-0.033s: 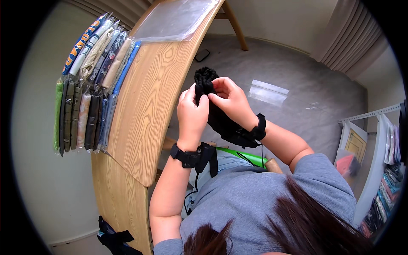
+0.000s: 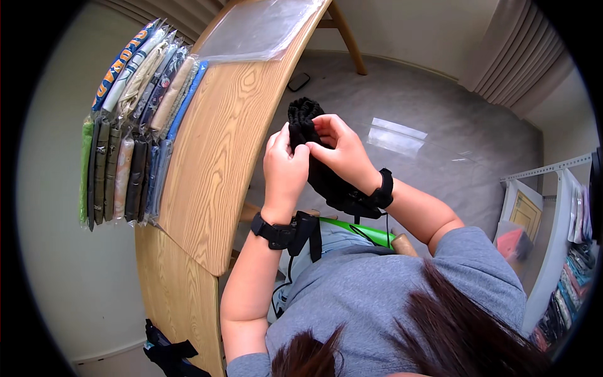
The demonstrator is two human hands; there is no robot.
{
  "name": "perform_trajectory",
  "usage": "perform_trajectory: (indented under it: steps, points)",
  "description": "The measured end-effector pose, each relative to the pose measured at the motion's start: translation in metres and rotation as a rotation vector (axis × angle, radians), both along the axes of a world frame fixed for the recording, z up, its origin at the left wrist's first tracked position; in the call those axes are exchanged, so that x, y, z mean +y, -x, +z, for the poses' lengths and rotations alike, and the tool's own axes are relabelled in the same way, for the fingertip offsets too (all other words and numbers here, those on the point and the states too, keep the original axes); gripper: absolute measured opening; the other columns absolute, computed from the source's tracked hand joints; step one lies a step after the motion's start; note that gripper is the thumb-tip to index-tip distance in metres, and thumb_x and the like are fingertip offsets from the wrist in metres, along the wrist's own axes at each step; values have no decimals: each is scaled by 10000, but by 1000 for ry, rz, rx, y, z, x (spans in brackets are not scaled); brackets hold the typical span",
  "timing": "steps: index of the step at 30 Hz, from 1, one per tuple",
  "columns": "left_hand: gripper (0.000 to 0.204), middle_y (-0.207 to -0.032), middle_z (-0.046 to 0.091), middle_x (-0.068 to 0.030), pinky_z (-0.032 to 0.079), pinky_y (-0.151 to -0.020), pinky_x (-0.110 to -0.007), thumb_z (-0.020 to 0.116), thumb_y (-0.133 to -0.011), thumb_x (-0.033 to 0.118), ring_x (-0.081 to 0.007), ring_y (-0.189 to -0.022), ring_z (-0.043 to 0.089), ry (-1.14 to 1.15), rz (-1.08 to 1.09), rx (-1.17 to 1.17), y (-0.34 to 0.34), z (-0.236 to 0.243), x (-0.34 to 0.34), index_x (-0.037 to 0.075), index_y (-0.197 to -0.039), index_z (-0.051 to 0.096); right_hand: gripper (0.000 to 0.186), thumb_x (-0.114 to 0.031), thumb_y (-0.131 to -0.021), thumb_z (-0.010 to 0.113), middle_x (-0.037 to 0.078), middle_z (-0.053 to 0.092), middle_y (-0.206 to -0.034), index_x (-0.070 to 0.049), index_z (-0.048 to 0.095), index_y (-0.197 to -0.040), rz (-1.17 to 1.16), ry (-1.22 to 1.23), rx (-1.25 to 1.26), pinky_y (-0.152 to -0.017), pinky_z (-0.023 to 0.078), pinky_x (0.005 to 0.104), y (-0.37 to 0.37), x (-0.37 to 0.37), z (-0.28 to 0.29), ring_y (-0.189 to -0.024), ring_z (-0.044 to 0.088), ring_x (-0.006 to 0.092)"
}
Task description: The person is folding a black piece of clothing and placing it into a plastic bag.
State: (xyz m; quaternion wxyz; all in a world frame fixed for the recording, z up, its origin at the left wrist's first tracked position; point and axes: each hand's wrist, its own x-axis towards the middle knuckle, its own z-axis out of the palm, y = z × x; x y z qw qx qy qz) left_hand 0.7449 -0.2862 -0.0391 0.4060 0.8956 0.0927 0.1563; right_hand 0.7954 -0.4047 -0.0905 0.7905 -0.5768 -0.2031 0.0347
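Clamping left grip (image 2: 286, 171) and right grip (image 2: 345, 152) on the gathered edge (image 2: 304, 110) of a black garment (image 2: 326, 181). Holding garment just right of the bench (image 2: 229, 119). Apparently working the gathers between thumbs and fingers; best done by setting both grips level, pinching lightly, avoiding overstretching the edge or twisting the hanging part.

Wooden table (image 2: 213, 144), grey floor (image 2: 440, 103), pale walls (image 2: 56, 264).

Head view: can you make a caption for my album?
Left hand and right hand hold a gathered black garment beside a wooden table with bagged clothes.
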Motion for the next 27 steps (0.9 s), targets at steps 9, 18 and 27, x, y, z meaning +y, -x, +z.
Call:
perform_trajectory:
  steps: [9,18,27]
  points:
    - [631,-1211,511,-220,491,-852,-301,499,-724,-53,-221,-1000,597,321,-209,22,10,5,1,-156,-1328,348,505,-9,-664,670,179,498,-1043,10,452,-1119,-174,277,-380,-889,434,362,2,-3,3,-987,510,332]
    - [658,-1242,495,-148,447,-939,-378,777,-638,127,-294,-1096,535,-584,-494,-181,4,63,11,72,-1245,530,478,78,-694,553,88,531,-1054,4,461,-1157,154,170,-135,-917,443,278,-6,-23,0,-1002,540,155]
    - [353,-818,577,-91,492,-684,-394,793,-616,193,-308,-795,601,-651,-513,51,-2,66,18,71,-900,624,477,43,-752,624,85,552,-1158,-9,497,-1209,341,118,-250,-961,440,309,-3,-41,26,-1104,543,180]
